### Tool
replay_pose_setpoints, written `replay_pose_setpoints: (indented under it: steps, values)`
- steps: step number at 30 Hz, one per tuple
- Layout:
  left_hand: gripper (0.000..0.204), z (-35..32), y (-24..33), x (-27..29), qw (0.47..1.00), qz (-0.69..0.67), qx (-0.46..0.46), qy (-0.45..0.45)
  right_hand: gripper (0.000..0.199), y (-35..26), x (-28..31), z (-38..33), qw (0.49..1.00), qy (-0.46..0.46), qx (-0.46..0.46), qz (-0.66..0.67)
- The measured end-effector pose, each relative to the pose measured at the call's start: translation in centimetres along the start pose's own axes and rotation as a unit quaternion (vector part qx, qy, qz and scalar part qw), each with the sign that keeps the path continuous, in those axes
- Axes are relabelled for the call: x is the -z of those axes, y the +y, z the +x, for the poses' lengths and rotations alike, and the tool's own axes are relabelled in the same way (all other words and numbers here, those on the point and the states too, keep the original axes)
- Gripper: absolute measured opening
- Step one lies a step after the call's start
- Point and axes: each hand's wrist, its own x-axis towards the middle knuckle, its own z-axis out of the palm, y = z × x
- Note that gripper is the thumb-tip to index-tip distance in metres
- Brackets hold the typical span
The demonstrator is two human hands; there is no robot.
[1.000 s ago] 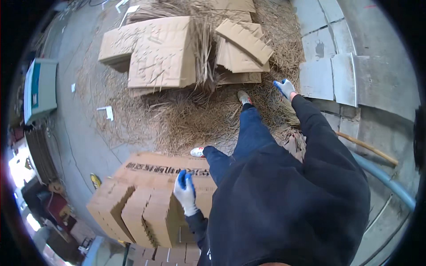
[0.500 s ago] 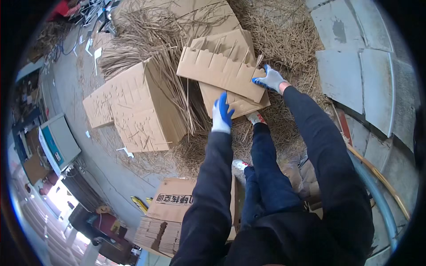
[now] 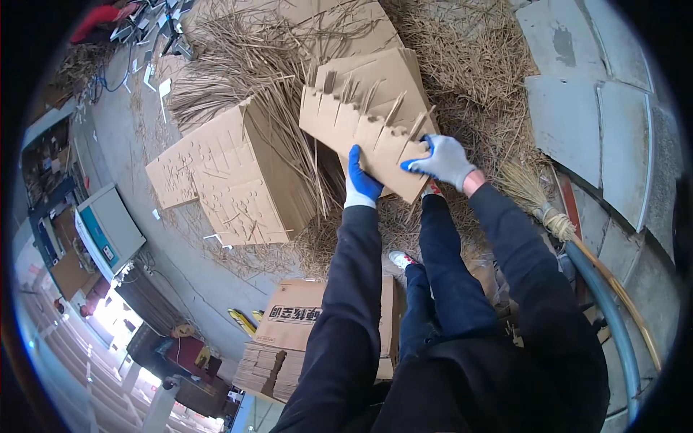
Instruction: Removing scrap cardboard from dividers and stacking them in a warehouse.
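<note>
A stack of brown die-cut cardboard sheets (image 3: pixel 361 130) slants in front of me, its far edge notched, with narrow scrap strips poking up along it. At its right end, my right hand (image 3: pixel 442 160), in a grey and blue work glove, is closed with thumb and fingers on the stack's corner. My left hand (image 3: pixel 363 180), gloved in white and blue, grips the near edge, thumb against the cardboard face and the other fingers partly hidden. More notched cardboard (image 3: pixel 390 72) lies just behind this stack.
To the left sits a larger cardboard stack (image 3: pixel 224 173) with punched slots. Scrap strips (image 3: pixel 469 65) cover the floor around it. A straw broom (image 3: pixel 556 220) and a blue-grey pipe (image 3: pixel 603 303) lie at right, near grey slabs (image 3: pixel 563 123). A printed carton (image 3: pixel 289 310) stands lower left.
My left hand has come up to the stack's near edge and taken hold. The right hand has a firmer grip at the right end, and the stack has tilted further.
</note>
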Motion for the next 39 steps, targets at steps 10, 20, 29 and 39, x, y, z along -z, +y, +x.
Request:
replay_pose_setpoints:
  steps: [10, 20, 29, 39]
  values:
    - [0.063, -16.7, 4.0, 1.6, 0.987, 0.030, -0.156, -0.015, 0.072, -9.9, -2.6, -12.3, 0.994, -0.017, 0.108, 0.032]
    - [0.055, -35.7, 5.9, 3.5, 0.930, 0.064, -0.356, -0.061, 0.085, -17.7, -2.2, -25.8, 0.847, -0.222, 0.155, 0.458]
    - [0.051, -51.7, 1.6, 9.4, 0.865, -0.002, -0.493, -0.093, 0.065, -25.1, -1.7, -40.9, 0.833, -0.214, 0.357, 0.364]
    - [0.038, -64.2, -3.5, 10.6, 0.755, 0.021, -0.655, -0.008, 0.017, -28.3, -3.6, -50.9, 0.834, -0.025, 0.462, 0.302]
